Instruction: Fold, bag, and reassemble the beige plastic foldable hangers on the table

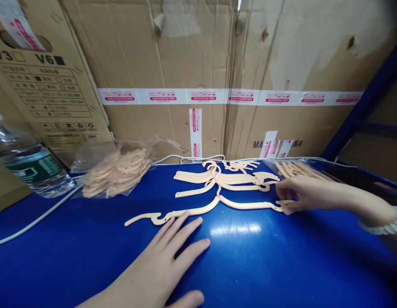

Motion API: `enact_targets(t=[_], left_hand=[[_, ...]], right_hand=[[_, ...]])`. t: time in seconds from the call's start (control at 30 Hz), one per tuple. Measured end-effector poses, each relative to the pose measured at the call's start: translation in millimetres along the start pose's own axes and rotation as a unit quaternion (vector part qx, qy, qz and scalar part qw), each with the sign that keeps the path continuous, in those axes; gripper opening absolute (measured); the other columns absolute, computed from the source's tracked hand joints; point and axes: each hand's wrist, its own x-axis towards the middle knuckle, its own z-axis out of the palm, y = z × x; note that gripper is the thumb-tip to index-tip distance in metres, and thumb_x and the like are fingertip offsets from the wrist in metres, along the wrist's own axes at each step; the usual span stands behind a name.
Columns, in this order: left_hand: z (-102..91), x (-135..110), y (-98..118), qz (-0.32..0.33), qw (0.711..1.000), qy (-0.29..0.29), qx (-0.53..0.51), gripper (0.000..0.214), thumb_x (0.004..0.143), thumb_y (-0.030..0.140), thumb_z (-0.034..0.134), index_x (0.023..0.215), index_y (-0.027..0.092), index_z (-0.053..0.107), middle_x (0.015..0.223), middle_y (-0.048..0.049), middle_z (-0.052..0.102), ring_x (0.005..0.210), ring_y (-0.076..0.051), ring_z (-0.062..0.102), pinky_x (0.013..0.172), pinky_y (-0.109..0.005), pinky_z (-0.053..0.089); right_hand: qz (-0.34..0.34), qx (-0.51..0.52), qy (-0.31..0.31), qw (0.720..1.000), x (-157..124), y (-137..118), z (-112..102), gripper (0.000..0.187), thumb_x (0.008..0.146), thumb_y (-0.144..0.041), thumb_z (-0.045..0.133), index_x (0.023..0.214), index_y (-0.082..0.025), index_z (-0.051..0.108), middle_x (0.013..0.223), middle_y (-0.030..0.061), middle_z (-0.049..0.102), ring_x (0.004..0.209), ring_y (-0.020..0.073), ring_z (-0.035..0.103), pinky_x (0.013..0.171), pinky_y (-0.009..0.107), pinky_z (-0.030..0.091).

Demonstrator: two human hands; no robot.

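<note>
At lower center, the left hand [162, 252] lies spread wide, fingertips on a cream folding clothes hanger [246, 205], whose tip the right hand [302, 194] pinches at center right.

On a blue counter [249, 269], we rest our spread left hand [162, 259] against one arm of a cream hanger [245, 205] while our right hand [305, 194] pinches the small piece [285, 202] at its opposite end.

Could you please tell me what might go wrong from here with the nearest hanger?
The small end piece pinched in the right hand might slip, being thin. The nearest hanger could shift, since the left hand, fingers spread, does not grip it. It could also knock the hangers lying just behind.
</note>
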Motion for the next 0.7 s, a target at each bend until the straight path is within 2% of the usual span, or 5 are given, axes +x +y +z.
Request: enact_targets(t=[0.33,0.5,0.7], left_hand=[[-1.5,-0.8,1.4,0.022,0.999,0.014,0.040,0.056,0.086,0.047,0.067,0.138,0.031,0.057,0.150,-0.0104,0.044,0.136,-0.045,0.041,0.107,-0.061,0.036],[-5.3,-0.6,3.6,0.014,0.995,-0.023,0.092,0.056,0.089,0.047,0.063,0.141,0.029,0.053,0.154,-0.0096,0.040,0.138,-0.042,0.039,0.107,-0.061,0.036],[-7.2,0.7,5.5,0.017,0.993,-0.037,0.115,0.057,0.091,0.051,0.058,0.142,0.028,0.052,0.154,-0.0092,0.039,0.138,-0.042,0.038,0.107,-0.061,0.036]], right_hand=[[0.028,0.003,-0.002,1.000,3.9,3.8,-1.7,0.007,0.077,-0.027,0.066,0.072,-0.022,0.066,0.074,0.0022,0.069,0.069,0.0197,0.062,0.059,0.028,0.038],[0.050,-0.016,-0.025,0.998,9.9,8.0,-1.7,0.018,0.073,-0.039,0.071,0.074,-0.022,0.067,0.078,0.0047,0.069,0.072,0.0241,0.061,0.058,0.030,0.036],[0.060,-0.033,-0.026,0.997,12.8,9.7,-1.1,0.019,0.073,-0.041,0.069,0.076,-0.022,0.067,0.078,0.0046,0.068,0.073,0.0244,0.060,0.058,0.031,0.034]])
